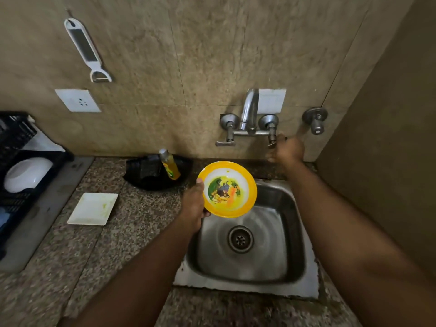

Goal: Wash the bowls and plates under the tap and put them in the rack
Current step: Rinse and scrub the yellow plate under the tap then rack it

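Note:
My left hand (194, 205) grips the left rim of a yellow bowl (227, 189) with a cartoon picture inside, holding it tilted over the back left of the steel sink (292, 234). My right hand (286, 149) reaches to the wall and holds the right lever (272, 144) of the tap (249, 109); the hand is blurred. No water shows at the spout. A white square plate (93, 208) with green smears lies on the counter to the left. A white bowl (27, 174) rests in the dark rack (16, 138) at the far left.
A black tray (141, 175) behind the sink holds a yellow soap bottle (170, 167) and a dark scrubber. A second valve (315, 119) is on the wall at right. A peeler (86, 49) and a socket (77, 100) are on the wall. A side wall stands close on the right.

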